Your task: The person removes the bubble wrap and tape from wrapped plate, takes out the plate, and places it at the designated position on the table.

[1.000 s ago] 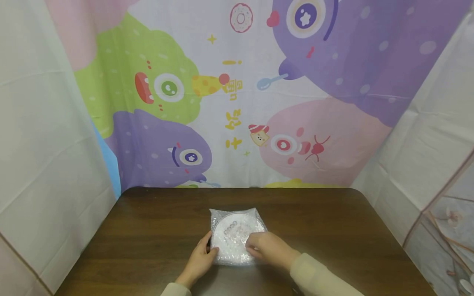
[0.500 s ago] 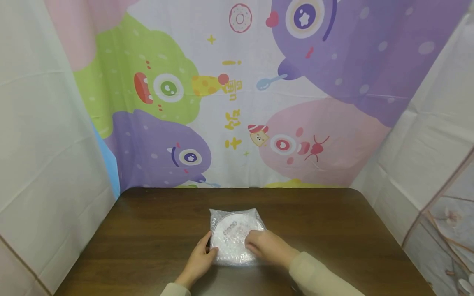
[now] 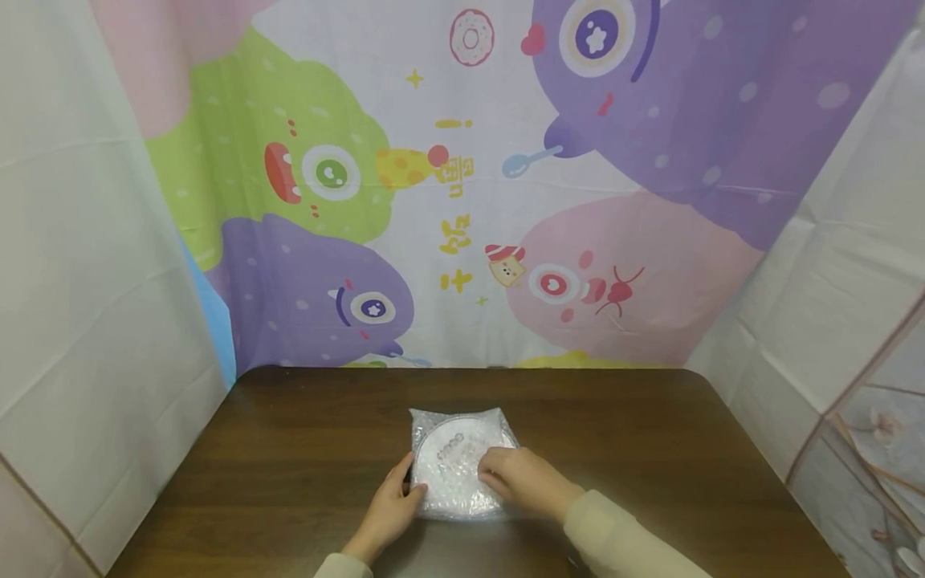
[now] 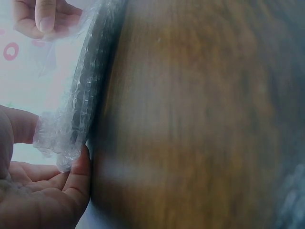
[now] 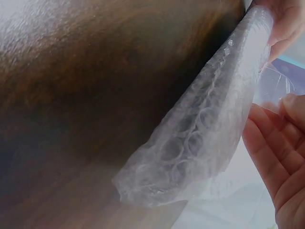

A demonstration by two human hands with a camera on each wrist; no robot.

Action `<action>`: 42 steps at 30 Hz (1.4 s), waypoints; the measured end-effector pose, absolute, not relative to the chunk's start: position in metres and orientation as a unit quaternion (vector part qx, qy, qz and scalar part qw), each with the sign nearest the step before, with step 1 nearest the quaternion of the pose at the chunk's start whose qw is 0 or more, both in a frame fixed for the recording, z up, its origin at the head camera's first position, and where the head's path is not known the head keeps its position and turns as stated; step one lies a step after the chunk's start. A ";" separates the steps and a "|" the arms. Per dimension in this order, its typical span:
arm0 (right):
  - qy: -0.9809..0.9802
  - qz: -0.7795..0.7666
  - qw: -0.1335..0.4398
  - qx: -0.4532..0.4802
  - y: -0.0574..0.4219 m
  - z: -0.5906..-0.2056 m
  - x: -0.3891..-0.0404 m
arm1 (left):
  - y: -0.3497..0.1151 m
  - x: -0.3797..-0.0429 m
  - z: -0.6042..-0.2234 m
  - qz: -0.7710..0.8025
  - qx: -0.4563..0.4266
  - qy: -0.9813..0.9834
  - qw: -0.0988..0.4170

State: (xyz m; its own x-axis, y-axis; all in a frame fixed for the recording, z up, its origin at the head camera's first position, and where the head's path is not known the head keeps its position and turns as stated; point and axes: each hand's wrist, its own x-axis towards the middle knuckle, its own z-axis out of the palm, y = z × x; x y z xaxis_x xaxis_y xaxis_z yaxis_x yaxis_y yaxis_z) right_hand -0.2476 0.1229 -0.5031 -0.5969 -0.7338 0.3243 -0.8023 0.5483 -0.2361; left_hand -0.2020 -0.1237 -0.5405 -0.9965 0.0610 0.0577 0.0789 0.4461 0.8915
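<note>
A bubble wrap pouch [image 3: 426, 419] lies on the table, and through it shows a round white plate [image 3: 451, 474] with a printed design. My left hand [image 3: 390, 504] grips the pouch at its left edge, thumb on top and fingers along the side and below. Over the pouch's right part, my right hand [image 3: 531, 482] has its fingers curled in. In the right wrist view, its thumb and fingertips pinch a strip of clear film [image 5: 274, 87] at the bubble wrap's surface. The plate's right edge is hidden behind the right hand.
The dark wooden table [image 3: 303, 433] reaches back to a curtain [image 3: 462, 321] printed with cartoon monsters. Pale hangings [image 3: 94, 241] close in the left side, with more on the right.
My right hand has shifted very slightly up and away over the pouch. The left hand and the pouch have stayed in place.
</note>
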 end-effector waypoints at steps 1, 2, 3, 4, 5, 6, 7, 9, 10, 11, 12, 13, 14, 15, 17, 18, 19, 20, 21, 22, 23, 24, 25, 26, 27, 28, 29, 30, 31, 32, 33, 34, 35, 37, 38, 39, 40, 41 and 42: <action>-0.874 0.183 0.094 0.439 0.123 -0.503 -0.248 | -0.124 -0.202 -0.541 -0.526 -0.041 -0.850 0.007; -0.874 0.184 0.095 0.440 0.123 -0.503 -0.248 | -0.124 -0.202 -0.541 -0.527 -0.042 -0.849 0.008; -0.873 0.186 0.096 0.441 0.124 -0.503 -0.248 | -0.124 -0.202 -0.541 -0.527 -0.044 -0.849 0.009; -0.872 0.186 0.099 0.442 0.124 -0.503 -0.248 | -0.123 -0.202 -0.541 -0.528 -0.045 -0.848 0.009; -0.871 0.188 0.101 0.443 0.124 -0.504 -0.248 | -0.123 -0.202 -0.541 -0.529 -0.045 -0.847 0.009; -0.870 0.190 0.104 0.444 0.124 -0.504 -0.248 | -0.123 -0.202 -0.541 -0.530 -0.046 -0.847 0.009; -0.868 0.190 0.108 0.446 0.124 -0.504 -0.248 | -0.123 -0.201 -0.541 -0.530 -0.047 -0.847 0.009; -0.865 0.193 0.111 0.449 0.125 -0.504 -0.249 | -0.123 -0.201 -0.542 -0.529 -0.044 -0.847 0.008; -0.864 0.195 0.112 0.450 0.125 -0.504 -0.249 | -0.123 -0.201 -0.542 -0.528 -0.043 -0.848 0.008; -0.864 0.197 0.111 0.450 0.125 -0.504 -0.249 | -0.123 -0.201 -0.542 -0.526 -0.043 -0.849 0.009; -0.864 0.197 0.111 0.450 0.125 -0.504 -0.249 | -0.123 -0.201 -0.542 -0.524 -0.042 -0.851 0.009; -0.864 0.198 0.110 0.450 0.125 -0.504 -0.249 | -0.123 -0.201 -0.542 -0.523 -0.040 -0.851 0.009; -0.864 0.199 0.109 0.449 0.125 -0.504 -0.249 | -0.123 -0.201 -0.543 -0.522 -0.043 -0.852 0.010; -0.864 0.199 0.109 0.449 0.124 -0.503 -0.249 | -0.123 -0.201 -0.543 -0.522 -0.043 -0.852 0.011; -0.867 0.197 0.106 0.445 0.124 -0.503 -0.249 | -0.123 -0.201 -0.543 -0.521 -0.041 -0.852 0.011; -0.868 0.198 0.105 0.443 0.124 -0.503 -0.250 | -0.123 -0.201 -0.543 -0.522 -0.041 -0.852 0.011; -0.870 0.200 0.103 0.440 0.124 -0.502 -0.250 | -0.122 -0.201 -0.543 -0.523 -0.043 -0.851 0.012; -0.871 0.203 0.101 0.436 0.124 -0.502 -0.250 | -0.122 -0.200 -0.543 -0.523 -0.043 -0.851 0.012; -0.873 0.207 0.097 0.430 0.124 -0.501 -0.250 | -0.122 -0.200 -0.543 -0.525 -0.040 -0.850 0.011; -0.876 0.213 0.090 0.424 0.124 -0.500 -0.250 | -0.122 -0.200 -0.543 -0.525 -0.040 -0.850 0.010; -0.878 0.218 0.085 0.418 0.123 -0.499 -0.250 | -0.122 -0.200 -0.543 -0.526 -0.040 -0.849 0.009; -0.880 0.223 0.080 0.412 0.123 -0.498 -0.250 | -0.122 -0.200 -0.542 -0.527 -0.039 -0.849 0.009; -0.881 0.228 0.076 0.407 0.123 -0.497 -0.250 | -0.122 -0.200 -0.542 -0.528 -0.040 -0.848 0.008; -0.882 0.231 0.073 0.404 0.123 -0.497 -0.251 | -0.122 -0.200 -0.542 -0.530 -0.037 -0.847 0.005; -0.884 0.233 0.069 0.400 0.122 -0.496 -0.251 | -0.122 -0.200 -0.542 -0.531 -0.038 -0.846 0.004; -0.884 0.234 0.066 0.399 0.122 -0.496 -0.251 | -0.122 -0.200 -0.542 -0.531 -0.038 -0.846 0.004; -0.883 0.234 0.070 0.400 0.122 -0.495 -0.252 | -0.122 -0.200 -0.542 -0.531 -0.038 -0.846 0.003; -0.883 0.235 0.069 0.400 0.122 -0.495 -0.252 | -0.122 -0.201 -0.542 -0.531 -0.039 -0.846 0.003; -0.882 0.237 0.070 0.401 0.122 -0.494 -0.252 | -0.122 -0.201 -0.542 -0.531 -0.039 -0.846 0.003; -0.882 0.239 0.071 0.401 0.122 -0.494 -0.253 | -0.122 -0.201 -0.542 -0.531 -0.039 -0.847 0.004; -0.881 0.241 0.071 0.400 0.122 -0.493 -0.253 | -0.122 -0.201 -0.542 -0.529 -0.038 -0.848 0.005; -0.881 0.241 0.074 0.400 0.122 -0.493 -0.253 | -0.122 -0.201 -0.542 -0.528 -0.038 -0.848 0.005; -0.881 0.242 0.077 0.400 0.122 -0.492 -0.253 | -0.123 -0.201 -0.542 -0.528 -0.038 -0.848 0.005; -0.881 0.242 0.081 0.398 0.122 -0.491 -0.254 | -0.123 -0.201 -0.542 -0.528 -0.039 -0.848 0.006; -0.882 0.241 0.084 0.397 0.122 -0.490 -0.254 | -0.123 -0.201 -0.542 -0.529 -0.040 -0.848 0.006; -0.882 0.241 0.087 0.396 0.122 -0.489 -0.255 | -0.123 -0.201 -0.542 -0.529 -0.040 -0.847 0.005; -0.881 0.241 0.091 0.396 0.122 -0.489 -0.255 | -0.123 -0.201 -0.542 -0.530 -0.040 -0.847 0.004; -0.881 0.242 0.094 0.396 0.123 -0.488 -0.256 | -0.123 -0.201 -0.541 -0.532 -0.040 -0.846 0.004; -0.881 0.242 0.098 0.394 0.123 -0.487 -0.256 | -0.123 -0.202 -0.541 -0.532 -0.040 -0.846 0.004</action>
